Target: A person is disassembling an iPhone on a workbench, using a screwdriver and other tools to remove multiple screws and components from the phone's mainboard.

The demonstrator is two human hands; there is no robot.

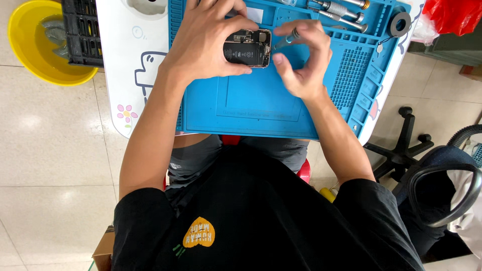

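the white worktop [131,100] fills the upper middle of the frame, and on it lies the blue repair mat [261,108], which carries all my work. at the mat's upper centre sits the opened phone [247,48], back off, black battery showing. my left hand [203,42] arches over it from the left, fingers clamped on its edges, wrist bent down, forearm running toward the lower left. my right hand [301,60] comes in from the right, fingers closed together round a slim screwdriver [285,40] whose tip points at the phone's upper right corner; the palm is turned up and the lower fingers curl loosely. to do this well, i judge i should keep the phone pinned flat, hold the driver square to the screw and turn lightly so it doesn't slip. spare driver bits [339,11] lie at the mat's upper right.
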